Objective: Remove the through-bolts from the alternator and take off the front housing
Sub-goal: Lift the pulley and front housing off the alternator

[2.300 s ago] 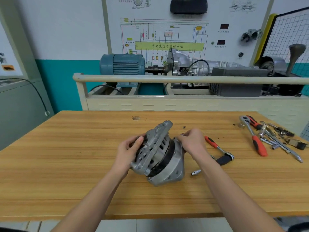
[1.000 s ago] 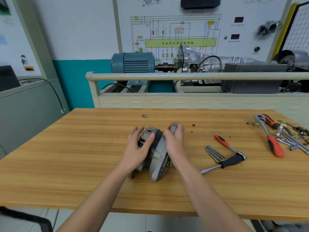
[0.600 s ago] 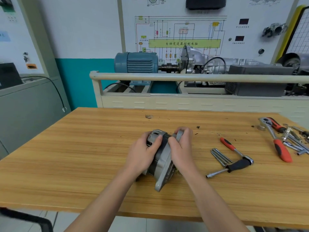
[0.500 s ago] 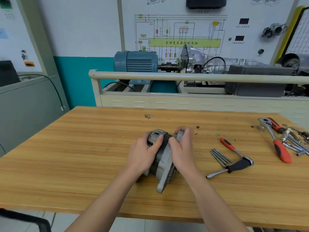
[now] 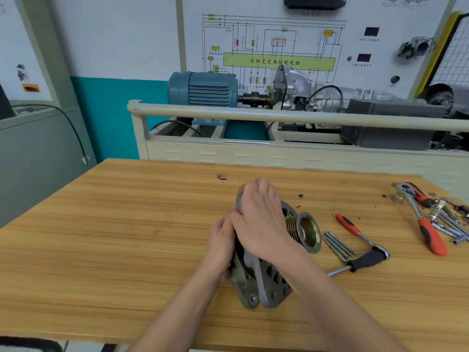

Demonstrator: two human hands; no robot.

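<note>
Head view showed the alternator [image 5: 264,280] on the bench [image 5: 127,237], both hands grasping it: left hand [image 5: 220,247] on the rear half, right hand [image 5: 258,224] on the front housing [image 5: 276,283]. Uneven pulling might jam the halves; bolts [image 5: 337,245] lay just beside.

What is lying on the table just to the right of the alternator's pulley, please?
A bundle of long through-bolts lies on the table beside the pulley, with a black-handled ratchet across their near ends. The right hand covers the housing seam.
</note>
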